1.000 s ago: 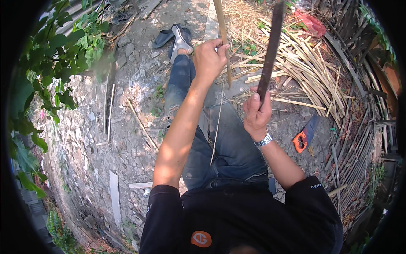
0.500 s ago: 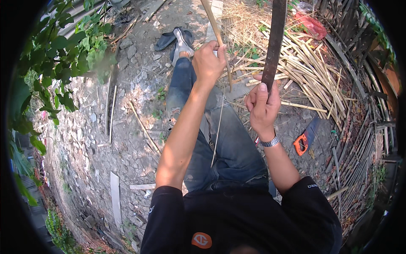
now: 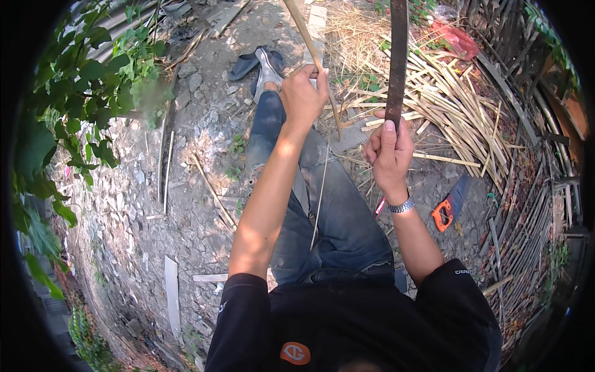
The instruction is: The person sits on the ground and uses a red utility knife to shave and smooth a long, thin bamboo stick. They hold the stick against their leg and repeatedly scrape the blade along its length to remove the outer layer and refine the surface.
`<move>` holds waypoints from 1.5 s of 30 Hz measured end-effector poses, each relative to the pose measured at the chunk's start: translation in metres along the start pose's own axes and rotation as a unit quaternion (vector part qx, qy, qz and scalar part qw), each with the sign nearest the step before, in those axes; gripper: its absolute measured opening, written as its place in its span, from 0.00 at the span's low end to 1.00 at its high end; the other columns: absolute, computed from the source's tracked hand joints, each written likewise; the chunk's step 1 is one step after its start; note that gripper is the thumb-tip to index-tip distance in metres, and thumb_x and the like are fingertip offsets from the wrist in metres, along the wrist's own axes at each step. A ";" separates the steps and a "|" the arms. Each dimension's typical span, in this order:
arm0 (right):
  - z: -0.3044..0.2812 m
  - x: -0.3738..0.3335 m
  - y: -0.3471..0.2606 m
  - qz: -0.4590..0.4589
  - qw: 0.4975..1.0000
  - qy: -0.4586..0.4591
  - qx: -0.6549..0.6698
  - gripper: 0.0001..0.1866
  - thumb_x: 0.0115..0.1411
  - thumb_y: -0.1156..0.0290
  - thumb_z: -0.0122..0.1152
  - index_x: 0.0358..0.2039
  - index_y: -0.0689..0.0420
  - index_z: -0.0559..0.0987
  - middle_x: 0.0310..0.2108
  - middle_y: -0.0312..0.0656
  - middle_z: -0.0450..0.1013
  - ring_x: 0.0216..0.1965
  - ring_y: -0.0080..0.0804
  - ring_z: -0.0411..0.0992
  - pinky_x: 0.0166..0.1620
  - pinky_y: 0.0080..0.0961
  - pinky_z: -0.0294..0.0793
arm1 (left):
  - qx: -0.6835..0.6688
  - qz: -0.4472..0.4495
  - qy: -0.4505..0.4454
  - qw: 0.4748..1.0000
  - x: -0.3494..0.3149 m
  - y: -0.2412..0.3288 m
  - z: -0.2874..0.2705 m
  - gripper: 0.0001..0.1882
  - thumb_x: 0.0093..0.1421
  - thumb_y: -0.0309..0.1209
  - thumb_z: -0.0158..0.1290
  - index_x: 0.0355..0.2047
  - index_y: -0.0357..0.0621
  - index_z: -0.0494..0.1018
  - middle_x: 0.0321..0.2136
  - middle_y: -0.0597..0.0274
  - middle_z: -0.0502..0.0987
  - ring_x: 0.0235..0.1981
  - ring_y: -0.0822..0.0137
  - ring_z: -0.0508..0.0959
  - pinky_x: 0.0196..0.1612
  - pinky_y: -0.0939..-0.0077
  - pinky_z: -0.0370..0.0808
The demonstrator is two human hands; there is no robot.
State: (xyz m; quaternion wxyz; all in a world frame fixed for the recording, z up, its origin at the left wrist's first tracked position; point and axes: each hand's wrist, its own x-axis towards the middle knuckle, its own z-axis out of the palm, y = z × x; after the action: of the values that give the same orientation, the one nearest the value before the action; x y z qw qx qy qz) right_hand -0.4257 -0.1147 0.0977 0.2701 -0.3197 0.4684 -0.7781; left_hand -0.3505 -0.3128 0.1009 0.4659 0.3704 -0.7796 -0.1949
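Note:
My left hand (image 3: 302, 98) is closed around a narrow bamboo strip (image 3: 303, 32), which slants from the top edge down to a point between my legs. In my right hand (image 3: 390, 154) is a machete (image 3: 398, 59) with a long dark blade pointing away from me. My thumb lies along the base of the blade, and the grip is hidden in my palm. Strip and blade are apart. A thin pale sliver (image 3: 320, 195) lies over my jeans (image 3: 347, 211).
Many split bamboo strips (image 3: 462, 118) are heaped at the far right, beside straw-like shavings (image 3: 353, 37). An orange-handled handsaw (image 3: 444, 214) lies right of my forearm. Dark slippers (image 3: 245, 66) are near my foot. Leafy branches (image 3: 93, 93) hang at left, and a stick fence (image 3: 527, 229) borders the right.
The upper end of the bamboo strip has swung slightly left. The machete blade has tipped a little left and stands more upright. Both hands keep their hold, and the view has shifted slightly.

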 end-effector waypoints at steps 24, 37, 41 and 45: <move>-0.053 -0.032 0.170 -0.087 0.921 -0.066 -0.374 0.18 0.74 0.59 0.50 0.39 0.62 0.77 0.23 0.52 0.77 0.27 0.46 0.79 0.33 0.41 0.76 | -0.017 0.042 -0.024 0.999 0.009 -0.031 -0.018 0.11 0.61 0.34 0.66 0.31 0.38 0.82 0.19 0.56 0.79 0.15 0.67 0.74 0.23 0.69 0.70; -0.076 0.020 0.159 0.277 0.944 0.027 -0.179 0.22 0.77 0.52 0.45 0.45 0.61 0.76 0.21 0.36 0.69 0.19 0.28 0.69 0.23 0.34 0.70 | -0.071 0.025 0.007 0.997 0.019 -0.054 -0.003 0.10 0.60 0.33 0.67 0.29 0.38 0.81 0.14 0.57 0.74 0.13 0.69 0.70 0.20 0.72 0.67; -0.071 -0.006 0.182 -0.015 0.957 0.011 -0.289 0.21 0.76 0.56 0.46 0.43 0.63 0.77 0.25 0.48 0.75 0.27 0.44 0.76 0.33 0.41 0.75 | -0.029 0.031 0.015 0.999 0.016 -0.045 -0.013 0.10 0.61 0.33 0.67 0.29 0.38 0.81 0.14 0.57 0.74 0.13 0.69 0.70 0.21 0.72 0.67; -0.197 -0.057 0.307 0.174 0.794 -0.129 -0.568 0.27 0.76 0.49 0.43 0.41 0.64 0.75 0.28 0.59 0.76 0.35 0.63 0.76 0.40 0.51 0.74 | -0.051 0.037 0.005 0.998 0.023 -0.022 0.014 0.11 0.60 0.33 0.67 0.28 0.38 0.81 0.14 0.58 0.74 0.13 0.68 0.70 0.21 0.71 0.67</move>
State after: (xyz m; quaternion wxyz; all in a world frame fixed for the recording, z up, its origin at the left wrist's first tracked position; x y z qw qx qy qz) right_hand -0.4994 -0.0919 -0.2630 0.2284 -0.4259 0.8347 -0.2641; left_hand -0.3606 -0.3447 0.0936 0.4950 0.3182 -0.7795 -0.2147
